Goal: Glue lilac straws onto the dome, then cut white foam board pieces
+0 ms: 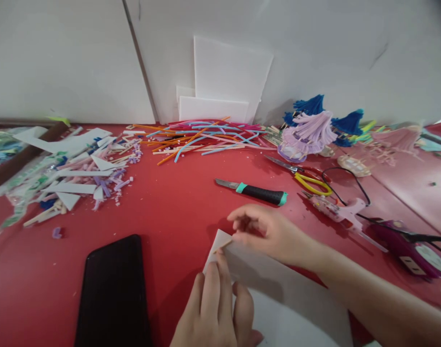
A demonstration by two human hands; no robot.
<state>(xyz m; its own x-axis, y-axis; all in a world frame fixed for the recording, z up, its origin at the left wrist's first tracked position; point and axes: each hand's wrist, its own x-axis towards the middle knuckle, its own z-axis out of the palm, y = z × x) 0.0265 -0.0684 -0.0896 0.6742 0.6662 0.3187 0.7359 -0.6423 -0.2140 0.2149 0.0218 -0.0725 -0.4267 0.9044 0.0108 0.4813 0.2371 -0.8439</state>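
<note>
Stick (223, 246) lies eight-to-two by white sheet's (300, 308) corner | my left hand (215, 308), fingers extended, at eight | my right hand (265, 236) curled at two, grip unclear

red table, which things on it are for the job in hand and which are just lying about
In the job, seemingly:
stick, at the fingertips of the left hand and right hand
sheet, beneath

Lying about, untouched:
phone
scraps
coloured strands
knife, scissors, glue gun (perhaps tools for it)
</note>
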